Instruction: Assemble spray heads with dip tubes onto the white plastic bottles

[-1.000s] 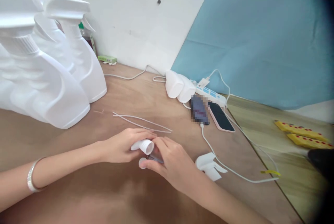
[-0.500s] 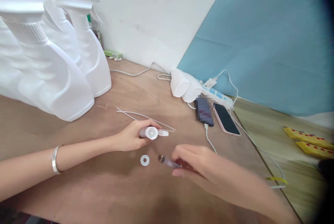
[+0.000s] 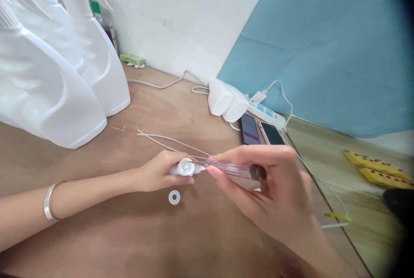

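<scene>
Your left hand (image 3: 158,172), at the centre of the frame, has its fingers wrapped around a white plastic piece (image 3: 186,167), its round, open collar turned up towards you. Some molded detail shows inside the collar. Your right hand (image 3: 278,187), right of centre, pinches a smooth, see-through rod (image 3: 231,169) with a dark, rounded end; its narrow tip points at the white piece, but you cannot tell whether they touch. Below your left hand, a flat white ring (image 3: 170,197) lies on the brown, faintly grained surface (image 3: 129,235). Just above your hands, two thin, pale, slightly bowed tubes (image 3: 176,141) cross near their left ends.

At the upper left stand glossy white spray bottles (image 3: 64,83) with sculpted sides and ribbed collars; their opaque walls hide any contents. Behind them, a clear bottle (image 3: 108,27) with a green cap holds something dark. Two rounded white containers (image 3: 220,98) lean together right of centre, opaque too.
</scene>
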Tool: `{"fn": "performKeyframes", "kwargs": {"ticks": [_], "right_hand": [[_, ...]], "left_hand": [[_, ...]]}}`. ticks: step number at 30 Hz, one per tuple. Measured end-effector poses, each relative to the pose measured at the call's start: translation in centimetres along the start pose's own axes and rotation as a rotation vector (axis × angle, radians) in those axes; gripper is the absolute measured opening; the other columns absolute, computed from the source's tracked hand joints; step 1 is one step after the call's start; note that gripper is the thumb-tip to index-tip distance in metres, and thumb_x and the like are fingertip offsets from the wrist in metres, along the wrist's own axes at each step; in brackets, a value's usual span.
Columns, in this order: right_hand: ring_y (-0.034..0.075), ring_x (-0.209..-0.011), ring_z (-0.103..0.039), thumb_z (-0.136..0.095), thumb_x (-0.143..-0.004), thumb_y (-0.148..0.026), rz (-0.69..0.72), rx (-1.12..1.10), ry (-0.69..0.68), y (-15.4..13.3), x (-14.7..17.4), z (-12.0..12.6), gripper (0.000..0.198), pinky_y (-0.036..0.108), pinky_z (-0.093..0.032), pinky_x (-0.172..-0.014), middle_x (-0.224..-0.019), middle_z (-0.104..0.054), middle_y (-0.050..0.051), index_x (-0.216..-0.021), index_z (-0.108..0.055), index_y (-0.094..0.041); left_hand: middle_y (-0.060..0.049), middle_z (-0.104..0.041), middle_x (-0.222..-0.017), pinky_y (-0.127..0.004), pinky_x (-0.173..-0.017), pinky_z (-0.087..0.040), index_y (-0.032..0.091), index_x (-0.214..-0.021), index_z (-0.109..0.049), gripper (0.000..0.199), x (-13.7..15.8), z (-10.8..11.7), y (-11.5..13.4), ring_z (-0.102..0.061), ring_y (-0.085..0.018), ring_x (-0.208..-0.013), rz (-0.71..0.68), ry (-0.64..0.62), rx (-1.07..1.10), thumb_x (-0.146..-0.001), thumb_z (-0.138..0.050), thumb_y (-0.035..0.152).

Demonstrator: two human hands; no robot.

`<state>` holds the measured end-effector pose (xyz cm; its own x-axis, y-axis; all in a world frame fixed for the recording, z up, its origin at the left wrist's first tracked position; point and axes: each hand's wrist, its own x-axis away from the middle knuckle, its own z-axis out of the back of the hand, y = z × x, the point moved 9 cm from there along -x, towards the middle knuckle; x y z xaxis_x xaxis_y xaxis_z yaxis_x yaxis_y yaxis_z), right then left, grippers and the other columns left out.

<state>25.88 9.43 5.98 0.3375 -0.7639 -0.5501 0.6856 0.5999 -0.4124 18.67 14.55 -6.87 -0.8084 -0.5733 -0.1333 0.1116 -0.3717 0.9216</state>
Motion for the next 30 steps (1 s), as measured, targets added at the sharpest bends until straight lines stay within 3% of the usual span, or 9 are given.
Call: {"fn": "performKeyframes", "kwargs": {"ticks": [4, 11, 19, 22, 27, 30], "right_hand": [[0.009, -0.057, -0.057, -0.059, -0.078, -0.012, 0.11, 0.098, -0.063, -0.2, 0.3, -1.4, 0.021, 0.02, -0.041, -0.049, -0.069, -0.06, -0.003, -0.086, -0.042, -0.023], [0.009, -0.052, -0.049, -0.053, -0.082, -0.012, 0.184, 0.208, -0.142, -0.9, 0.1, -1.9, 0.015, 0.021, -0.039, -0.049, -0.066, -0.056, -0.003, -0.086, -0.042, -0.021], [0.014, -0.066, -0.06, -0.054, -0.082, -0.008, 0.222, 0.204, -0.116, -2.0, 1.1, -3.3, 0.017, 0.024, -0.044, -0.055, -0.076, -0.062, 0.004, -0.082, -0.042, -0.019], [0.012, -0.059, -0.06, -0.054, -0.083, -0.01, 0.195, 0.218, -0.1, -2.0, 0.8, -3.1, 0.017, 0.022, -0.044, -0.051, -0.069, -0.061, 0.001, -0.078, -0.041, -0.02], [0.007, -0.042, -0.052, -0.057, -0.081, -0.017, 0.017, 0.249, 0.013, -0.3, -0.4, -1.4, 0.018, 0.018, -0.036, -0.038, -0.056, -0.055, -0.005, -0.078, -0.04, -0.021], [0.008, -0.048, -0.056, -0.059, -0.08, -0.015, 0.088, 0.268, -0.007, -1.0, 0.1, -1.7, 0.019, 0.018, -0.039, -0.043, -0.059, -0.058, -0.004, -0.078, -0.041, -0.021]], "left_hand": [[-0.002, -0.063, -0.088, -0.022, -0.068, -0.041, 0.015, -0.099, -0.058, 0.023, 0.0, 0.1, 0.0, -0.056, -0.013, -0.077, -0.017, 0.017, -0.056, -0.081, -0.056, 0.029], [-0.001, -0.062, -0.082, -0.02, -0.064, -0.04, 0.014, -0.092, -0.058, 0.019, 0.1, 0.0, -0.4, -0.056, -0.012, -0.073, 0.021, 0.007, -0.096, -0.081, -0.054, 0.03], [0.0, -0.064, -0.083, -0.019, -0.062, -0.041, 0.015, -0.095, -0.057, 0.022, 0.1, 0.5, -1.2, -0.058, -0.012, -0.073, 0.043, 0.077, -0.12, -0.081, -0.055, 0.032], [-0.001, -0.064, -0.085, -0.02, -0.064, -0.041, 0.016, -0.098, -0.056, 0.023, 0.2, 0.3, -1.0, -0.059, -0.012, -0.074, 0.014, 0.07, -0.137, -0.081, -0.055, 0.032], [0.0, -0.064, -0.088, -0.019, -0.065, -0.041, 0.019, -0.102, -0.055, 0.022, 0.3, -0.1, -0.8, -0.059, -0.012, -0.075, -0.012, 0.05, -0.165, -0.082, -0.054, 0.029], [0.0, -0.064, -0.086, -0.02, -0.064, -0.041, 0.018, -0.099, -0.055, 0.021, 0.3, 0.0, -0.9, -0.059, -0.012, -0.073, -0.002, 0.068, -0.174, -0.082, -0.054, 0.031]]}}
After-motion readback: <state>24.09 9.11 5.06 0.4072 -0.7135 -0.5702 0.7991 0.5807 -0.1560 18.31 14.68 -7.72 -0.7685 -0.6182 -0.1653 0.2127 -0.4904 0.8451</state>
